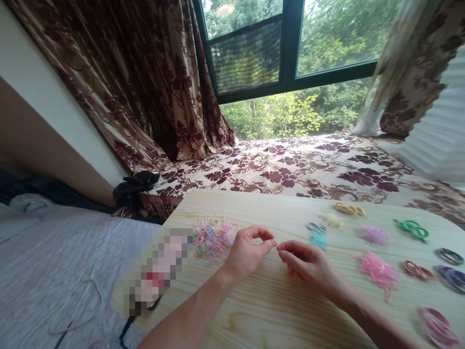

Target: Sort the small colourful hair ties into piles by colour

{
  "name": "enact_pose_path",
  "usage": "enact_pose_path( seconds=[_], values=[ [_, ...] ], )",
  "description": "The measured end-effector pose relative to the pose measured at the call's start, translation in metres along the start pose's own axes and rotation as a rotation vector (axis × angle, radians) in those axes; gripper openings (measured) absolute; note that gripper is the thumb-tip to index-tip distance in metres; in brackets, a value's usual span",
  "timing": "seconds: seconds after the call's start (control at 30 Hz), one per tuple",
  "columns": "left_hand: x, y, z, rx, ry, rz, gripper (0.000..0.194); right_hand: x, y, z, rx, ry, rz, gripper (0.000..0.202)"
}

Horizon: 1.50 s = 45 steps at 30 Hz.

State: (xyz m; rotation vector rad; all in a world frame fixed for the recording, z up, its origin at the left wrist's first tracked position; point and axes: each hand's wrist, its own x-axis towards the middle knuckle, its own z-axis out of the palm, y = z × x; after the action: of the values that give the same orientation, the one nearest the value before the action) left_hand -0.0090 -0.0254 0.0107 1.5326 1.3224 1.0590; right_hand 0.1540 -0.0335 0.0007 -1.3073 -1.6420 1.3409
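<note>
Near the middle of the wooden table, my left hand [247, 249] and my right hand [310, 265] meet fingertip to fingertip. Both are closed in a pinch on a thin, pale pinkish elastic band [278, 247], mostly hidden by the fingers. A mixed heap of small coloured elastic bands and hair ties [212, 237] lies just left of my left hand. Beyond my right hand is a small turquoise pile of bands [318, 240], with blue-grey hair ties [317, 227] above it. Farther right are a pink pile [379, 270] and a lilac pile [374, 234].
Yellow hair ties [349, 209], green ones [412, 230], red ones [417, 270], purple ones [452, 278] and pink ones [439, 327] lie along the right of the table [250, 315]. A blurred-out object [160, 271] with a black cord rests at the left edge. A bed [47, 271] adjoins.
</note>
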Motion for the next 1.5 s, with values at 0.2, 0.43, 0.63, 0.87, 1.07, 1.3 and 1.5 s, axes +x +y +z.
enact_pose_path(
  seconds=[0.2, 0.43, 0.63, 0.87, 1.07, 1.3, 1.5],
  values=[
    [0.000, 0.000, 0.002, -0.010, -0.032, -0.015, 0.010, 0.000, 0.000, -0.003, 0.033, -0.023, 0.019, 0.034],
    [0.002, -0.003, 0.001, -0.088, -0.124, -0.068, 0.013, 0.001, 0.004, -0.005, 0.105, 0.022, 0.050, 0.033],
    [0.001, -0.004, -0.001, -0.153, -0.217, -0.084, 0.018, -0.001, -0.001, -0.005, 0.105, 0.011, 0.060, 0.034],
    [-0.001, -0.001, -0.003, -0.057, -0.271, -0.052, 0.022, -0.001, -0.003, -0.006, 0.093, 0.003, 0.049, 0.035],
    [-0.002, 0.001, -0.003, 0.031, -0.226, -0.029, 0.017, 0.000, 0.001, -0.005, 0.094, -0.023, 0.043, 0.034],
    [0.002, -0.006, -0.002, 0.020, -0.141, -0.045, 0.015, -0.001, 0.000, -0.005, 0.061, -0.014, 0.031, 0.035],
    [0.007, -0.009, -0.006, -0.107, -0.058, -0.071, 0.016, -0.002, -0.003, -0.006, 0.050, -0.032, 0.054, 0.034]
  ],
)
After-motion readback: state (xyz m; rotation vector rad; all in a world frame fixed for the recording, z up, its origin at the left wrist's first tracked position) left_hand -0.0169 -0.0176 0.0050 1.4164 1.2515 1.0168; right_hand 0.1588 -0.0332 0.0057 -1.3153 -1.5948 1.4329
